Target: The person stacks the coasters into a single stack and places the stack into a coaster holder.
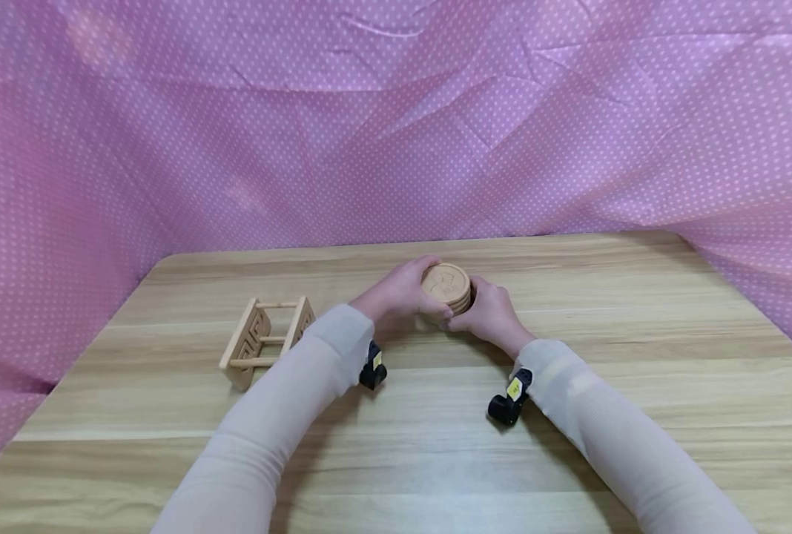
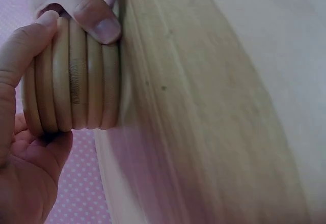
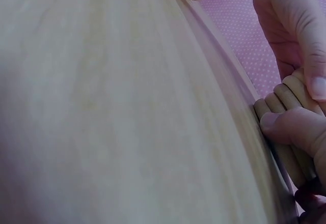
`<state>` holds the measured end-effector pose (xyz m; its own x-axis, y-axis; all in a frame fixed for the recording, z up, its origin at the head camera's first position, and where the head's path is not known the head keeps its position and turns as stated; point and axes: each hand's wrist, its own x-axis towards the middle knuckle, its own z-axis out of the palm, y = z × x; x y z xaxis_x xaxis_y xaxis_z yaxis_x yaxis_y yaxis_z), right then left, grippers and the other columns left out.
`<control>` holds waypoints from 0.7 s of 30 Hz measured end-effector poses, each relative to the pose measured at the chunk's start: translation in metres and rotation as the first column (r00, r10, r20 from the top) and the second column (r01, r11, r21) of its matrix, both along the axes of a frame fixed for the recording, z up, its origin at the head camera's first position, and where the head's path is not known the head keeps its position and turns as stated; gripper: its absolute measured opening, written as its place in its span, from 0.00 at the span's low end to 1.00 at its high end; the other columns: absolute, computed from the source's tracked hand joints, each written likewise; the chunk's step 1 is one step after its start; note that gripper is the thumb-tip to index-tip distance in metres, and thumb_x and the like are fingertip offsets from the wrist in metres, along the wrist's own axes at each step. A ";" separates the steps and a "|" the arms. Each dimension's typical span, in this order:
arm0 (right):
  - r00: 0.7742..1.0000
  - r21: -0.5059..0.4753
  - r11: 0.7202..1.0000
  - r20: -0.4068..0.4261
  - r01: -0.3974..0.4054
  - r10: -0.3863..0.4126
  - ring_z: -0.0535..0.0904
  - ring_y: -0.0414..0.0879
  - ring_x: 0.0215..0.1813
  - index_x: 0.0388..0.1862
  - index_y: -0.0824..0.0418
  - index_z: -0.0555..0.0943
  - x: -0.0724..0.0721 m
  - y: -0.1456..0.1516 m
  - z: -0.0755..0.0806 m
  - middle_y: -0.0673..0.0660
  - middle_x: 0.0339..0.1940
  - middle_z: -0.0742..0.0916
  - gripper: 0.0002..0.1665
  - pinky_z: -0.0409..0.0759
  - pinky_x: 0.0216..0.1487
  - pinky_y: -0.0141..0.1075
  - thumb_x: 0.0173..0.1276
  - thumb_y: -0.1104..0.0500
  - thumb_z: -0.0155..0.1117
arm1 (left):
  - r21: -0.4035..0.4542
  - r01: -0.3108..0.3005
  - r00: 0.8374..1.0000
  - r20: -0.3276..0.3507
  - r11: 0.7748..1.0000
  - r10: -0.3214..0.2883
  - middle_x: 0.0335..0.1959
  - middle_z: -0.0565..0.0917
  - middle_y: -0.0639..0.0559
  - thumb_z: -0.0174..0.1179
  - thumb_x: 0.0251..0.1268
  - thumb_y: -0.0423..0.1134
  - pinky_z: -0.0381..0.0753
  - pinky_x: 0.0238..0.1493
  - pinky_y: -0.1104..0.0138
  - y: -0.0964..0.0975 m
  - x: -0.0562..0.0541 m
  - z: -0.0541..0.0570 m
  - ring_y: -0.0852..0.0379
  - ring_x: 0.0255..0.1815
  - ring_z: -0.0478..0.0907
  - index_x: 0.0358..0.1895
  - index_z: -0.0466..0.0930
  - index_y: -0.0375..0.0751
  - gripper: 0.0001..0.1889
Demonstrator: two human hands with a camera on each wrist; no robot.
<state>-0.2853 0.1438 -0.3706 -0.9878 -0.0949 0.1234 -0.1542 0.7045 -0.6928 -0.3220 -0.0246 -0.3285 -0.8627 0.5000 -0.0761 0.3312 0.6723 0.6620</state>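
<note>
A stack of several round wooden coasters (image 1: 446,283) stands toward the back of the table, a carved design on its top face. My left hand (image 1: 404,289) grips the stack from the left, thumb and fingers around the upper coasters. From the other side my right hand (image 1: 492,314) holds it lower down. In the left wrist view the coasters (image 2: 71,81) lie edge to edge, and the right thumb (image 2: 106,29) presses the rims nearest the tabletop. The right wrist view catches only part of the stack (image 3: 289,98), partly covered by both hands.
Left of my left forearm, a wooden rack (image 1: 262,341) with fretwork side panels and thin rods stands on the wood-grain table (image 1: 436,445). A pink polka-dot cloth (image 1: 396,148) hangs behind and around the table. Black wrist cameras (image 1: 511,399) hang below both cuffs.
</note>
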 end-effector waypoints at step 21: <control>0.998 -0.145 0.988 -0.047 -0.054 0.048 0.74 0.56 0.59 0.64 0.63 0.67 0.002 -0.001 -0.004 0.63 0.58 0.78 0.50 0.71 0.62 0.46 0.40 0.58 0.78 | 0.181 -0.065 0.996 -0.051 0.981 0.076 0.65 0.68 0.46 0.76 0.37 0.47 0.65 0.64 0.56 -0.013 0.008 -0.016 0.50 0.62 0.67 0.70 0.56 0.45 0.52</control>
<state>-0.2835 0.1426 -0.3746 -0.9755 -0.1229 0.1825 -0.2198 0.5868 -0.7793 -0.3137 -0.0374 -0.3442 -0.8966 0.4388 0.0597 0.3282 0.5679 0.7549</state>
